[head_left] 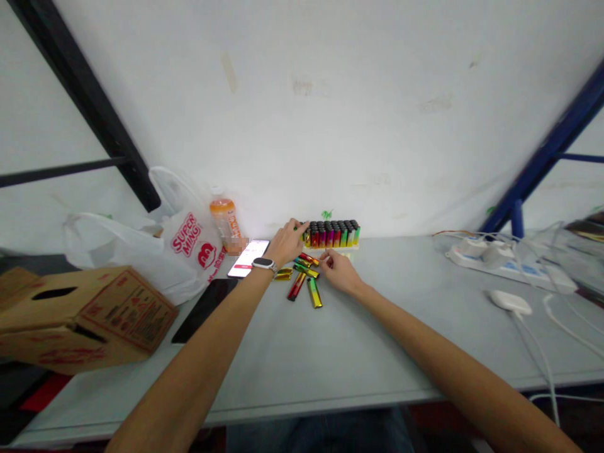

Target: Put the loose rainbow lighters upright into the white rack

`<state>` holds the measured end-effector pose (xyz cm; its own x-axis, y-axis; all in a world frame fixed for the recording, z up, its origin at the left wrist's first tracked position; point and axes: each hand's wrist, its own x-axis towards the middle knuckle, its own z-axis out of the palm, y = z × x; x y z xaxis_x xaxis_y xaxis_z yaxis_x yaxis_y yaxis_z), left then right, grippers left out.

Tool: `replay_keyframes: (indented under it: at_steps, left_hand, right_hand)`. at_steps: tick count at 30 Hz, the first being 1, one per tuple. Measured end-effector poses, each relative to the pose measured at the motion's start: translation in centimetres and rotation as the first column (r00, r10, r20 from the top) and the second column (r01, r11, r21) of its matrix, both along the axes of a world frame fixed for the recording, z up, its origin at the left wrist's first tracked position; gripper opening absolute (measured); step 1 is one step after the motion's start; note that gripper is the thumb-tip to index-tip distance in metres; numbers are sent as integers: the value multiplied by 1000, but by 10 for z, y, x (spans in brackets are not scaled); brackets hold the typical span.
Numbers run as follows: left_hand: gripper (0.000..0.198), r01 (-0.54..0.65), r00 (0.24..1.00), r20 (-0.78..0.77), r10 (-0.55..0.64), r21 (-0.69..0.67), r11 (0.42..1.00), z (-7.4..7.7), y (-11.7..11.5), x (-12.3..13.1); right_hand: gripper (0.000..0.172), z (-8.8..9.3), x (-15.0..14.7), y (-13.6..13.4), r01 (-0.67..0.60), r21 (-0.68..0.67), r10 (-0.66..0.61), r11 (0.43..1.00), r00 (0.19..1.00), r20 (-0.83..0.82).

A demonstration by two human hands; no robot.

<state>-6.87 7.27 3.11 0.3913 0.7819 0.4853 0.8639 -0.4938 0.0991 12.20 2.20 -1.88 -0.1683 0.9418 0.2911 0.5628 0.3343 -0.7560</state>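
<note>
Rows of upright coloured lighters [336, 235] with black tops stand against the wall at the back of the grey table [358, 352]. My left hand [287, 243], with a watch on the wrist, reaches to the left end of the rows; its fingertips are around a lighter there. In front of the rows my right hand [337, 269] has its fingers curled together beside the loose lighters; what they hold, if anything, is too small to tell. Several loose lighters lie between my forearms, among them a red one [296, 286] and a green and gold one [314, 293].
Left of my left hand are a lit phone [250, 258], a dark tablet [205, 309], an orange drink bottle [225, 220], a white plastic bag [177, 251] and a cardboard box [94, 314]. At the right lie a power strip [514, 269], a white adapter [510, 302] and cables.
</note>
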Motion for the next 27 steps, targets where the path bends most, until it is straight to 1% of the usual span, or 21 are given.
replay_keyframes:
  at_steps: [2, 4, 5, 8, 11, 13, 14, 16, 18, 19, 20, 23, 25, 27]
  left_hand:
    - [59, -20, 976, 216, 15, 22, 1000, -4, -12, -1]
    - [47, -35, 908, 419, 21, 26, 999, -12, -26, -1]
    - [39, -42, 872, 489, 26, 21, 999, -16, -34, 0]
    - [25, -81, 776, 626, 73, -17, 997, -31, -56, 2]
    - [17, -86, 713, 690, 124, -90, 992, -43, -68, 3]
    - [15, -77, 696, 706, 132, -109, 991, -46, -71, 5]
    - [15, -75, 686, 715, 133, -113, 991, -47, -72, 6]
    - [19, -82, 648, 746, 152, -130, 988, -47, -74, 9]
    - [28, -76, 575, 797, 186, -174, 982, -45, -75, 14]
    - [33, -47, 528, 827, 194, -200, 979, -45, -76, 17]
    - [36, 7, 482, 855, 192, -223, 975, -44, -76, 20]
    - [37, 221, 370, 918, 143, -236, 946, -43, -79, 30]
    - [34, 314, 343, 933, 107, -222, 923, -43, -83, 38]
    - [30, 368, 372, 926, 65, -212, 905, -43, -88, 46]
  right_hand:
    - [15, 5, -4, 14, 21, -9, -20, 1000, 995, 100]
    - [16, 10, -7, 28, 12, -25, -8, 1000, 986, 168]
    - [18, 11, -9, 34, -6, -38, 13, 999, 982, 190]
    - [28, 13, -9, 48, -72, -82, 89, 994, 972, 220]
    - [40, 11, -2, 52, -178, -145, 206, 973, 956, 209]
    - [42, 9, 6, 45, -228, -146, 251, 963, 953, 171]
    - [40, 7, 10, 39, -234, -129, 250, 964, 959, 132]
    - [35, 5, 17, 22, -223, -92, 222, 970, 975, -13]
    - [35, 5, 22, 0, -280, -134, 251, 951, 948, -196]
    - [37, 5, 23, -11, -314, -163, 263, 935, 926, -270]
    - [38, 6, 24, -21, -341, -186, 270, 922, 906, -326]
    - [42, 10, 22, -45, -404, -223, 293, 887, 867, -403]
    - [44, 12, 18, -54, -411, -230, 288, 882, 857, -427]
    - [45, 14, 13, -59, -414, -240, 261, 878, 835, -485]
